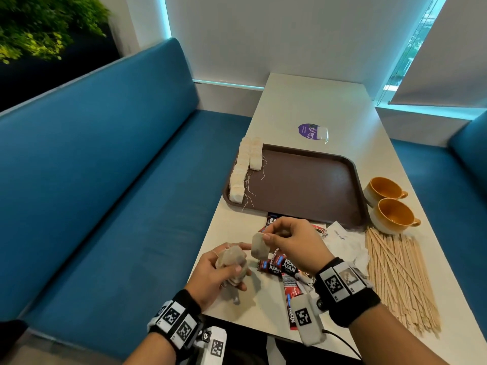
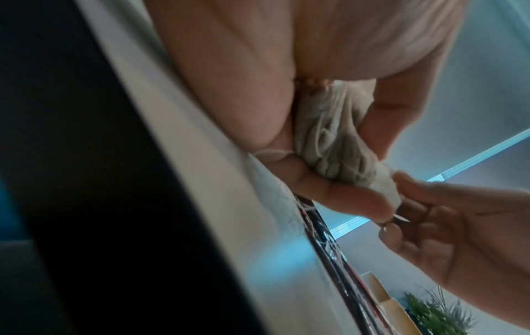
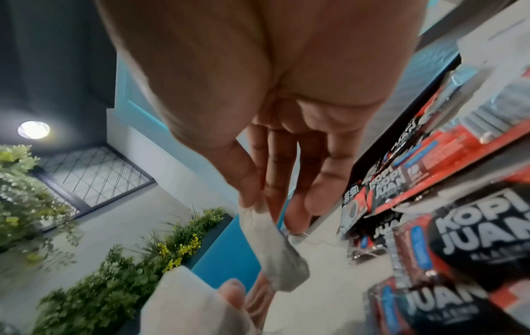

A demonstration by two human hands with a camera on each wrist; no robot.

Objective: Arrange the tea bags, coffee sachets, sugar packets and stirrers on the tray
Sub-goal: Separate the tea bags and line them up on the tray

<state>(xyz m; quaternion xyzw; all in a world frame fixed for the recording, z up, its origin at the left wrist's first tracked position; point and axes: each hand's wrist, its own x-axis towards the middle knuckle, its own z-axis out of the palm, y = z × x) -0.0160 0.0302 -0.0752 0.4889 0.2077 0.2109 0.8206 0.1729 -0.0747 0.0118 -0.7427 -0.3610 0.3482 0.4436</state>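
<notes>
My left hand (image 1: 224, 270) grips a bunch of tea bags (image 1: 232, 262) near the table's front left edge; in the left wrist view the same tea bags (image 2: 335, 145) sit crumpled in its fingers. My right hand (image 1: 287, 241) pinches a single tea bag (image 1: 259, 245) by its top, just right of the bunch; it hangs as a grey tea bag (image 3: 275, 247) in the right wrist view. The brown tray (image 1: 303, 185) lies beyond, with two rows of tea bags (image 1: 243, 169) along its left side. Red-and-black coffee sachets (image 1: 276, 264) lie under my right hand.
Wooden stirrers (image 1: 398, 277) lie spread at the right front. White sugar packets (image 1: 345, 241) sit between them and the sachets. Two orange cups (image 1: 390, 204) stand right of the tray. A purple packet (image 1: 312, 131) lies behind it. A blue bench (image 1: 105, 193) runs along the left.
</notes>
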